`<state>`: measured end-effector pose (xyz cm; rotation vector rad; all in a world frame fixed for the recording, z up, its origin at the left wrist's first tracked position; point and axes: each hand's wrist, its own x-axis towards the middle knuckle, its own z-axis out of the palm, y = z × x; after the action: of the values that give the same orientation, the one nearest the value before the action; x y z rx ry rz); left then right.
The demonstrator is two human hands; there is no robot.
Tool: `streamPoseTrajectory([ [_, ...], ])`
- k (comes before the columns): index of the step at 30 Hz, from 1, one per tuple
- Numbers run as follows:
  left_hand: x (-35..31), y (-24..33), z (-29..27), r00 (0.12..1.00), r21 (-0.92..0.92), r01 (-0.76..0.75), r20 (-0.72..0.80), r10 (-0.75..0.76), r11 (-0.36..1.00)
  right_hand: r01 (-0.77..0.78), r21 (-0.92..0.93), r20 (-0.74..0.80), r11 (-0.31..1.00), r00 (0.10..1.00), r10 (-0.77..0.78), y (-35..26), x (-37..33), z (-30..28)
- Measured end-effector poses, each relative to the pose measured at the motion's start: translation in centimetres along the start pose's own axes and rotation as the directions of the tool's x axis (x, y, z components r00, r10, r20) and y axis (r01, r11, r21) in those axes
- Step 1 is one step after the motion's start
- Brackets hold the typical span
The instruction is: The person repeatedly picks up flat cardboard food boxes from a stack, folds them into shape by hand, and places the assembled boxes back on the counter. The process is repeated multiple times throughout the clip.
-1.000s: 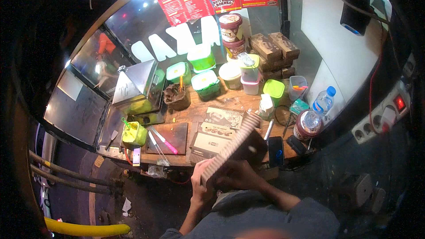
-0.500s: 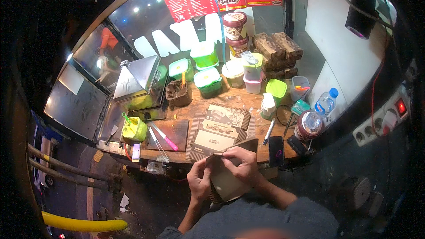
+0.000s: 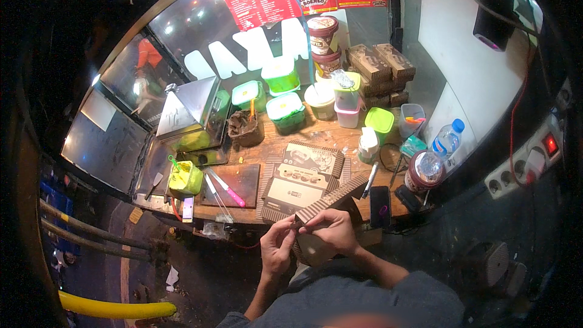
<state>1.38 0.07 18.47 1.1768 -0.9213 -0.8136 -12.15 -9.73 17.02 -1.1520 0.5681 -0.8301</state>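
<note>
Holding the striped carton [image 3: 333,201] beside the near edge of the tabletop [image 3: 265,146], our left hand [image 3: 277,251] and right hand [image 3: 333,231] pinch its corner, seemingly steadying a half-hidden fold.

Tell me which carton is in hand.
The partly folded carton, held by left hand and right hand; the flat cartons lie on the table, the stacked cartons stand farther back.

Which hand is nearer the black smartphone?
Right. The right hand, pinching the cardboard box, is left of the black smartphone and slightly closer to the body; the left hand, also on the cardboard box, is farther left.
</note>
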Motion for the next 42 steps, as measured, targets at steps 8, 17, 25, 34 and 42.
streamPoseTrajectory([
  [8, 1.3, 2.2, -1.5, 0.977, 0.102, 0.054, 0.199, -0.073, 0.993, 0.068, -0.026, 0.028, 0.997, 0.997, -0.068, 0.6, -0.2, 0.0],
  [17, 2.2, 3.2, -2.1, 0.947, 0.379, -0.104, 0.321, -0.026, 0.92, 0.218, -0.157, 0.083, 0.963, 0.975, -0.207, 1.4, -0.5, -0.5],
  [25, 2.5, 2.9, -3.0, 0.922, 0.147, -0.004, 0.383, -0.053, 0.989, 0.09, 0.058, 0.129, 0.994, 0.987, -0.097, 2.2, -1.3, -0.2],
  [34, 2.3, 4.2, -2.9, 0.924, 0.311, -0.077, 0.38, -0.05, 0.947, 0.073, 0.126, 0.073, 0.989, 0.994, -0.083, 2.6, -1.4, 1.0],
  [42, 0.6, 4.3, -1.0, 0.962, 0.479, -0.272, 0.139, 0.234, 0.834, 0.303, -0.249, 0.212, 0.92, 0.944, -0.254, 0.1, -1.8, 1.0],
])
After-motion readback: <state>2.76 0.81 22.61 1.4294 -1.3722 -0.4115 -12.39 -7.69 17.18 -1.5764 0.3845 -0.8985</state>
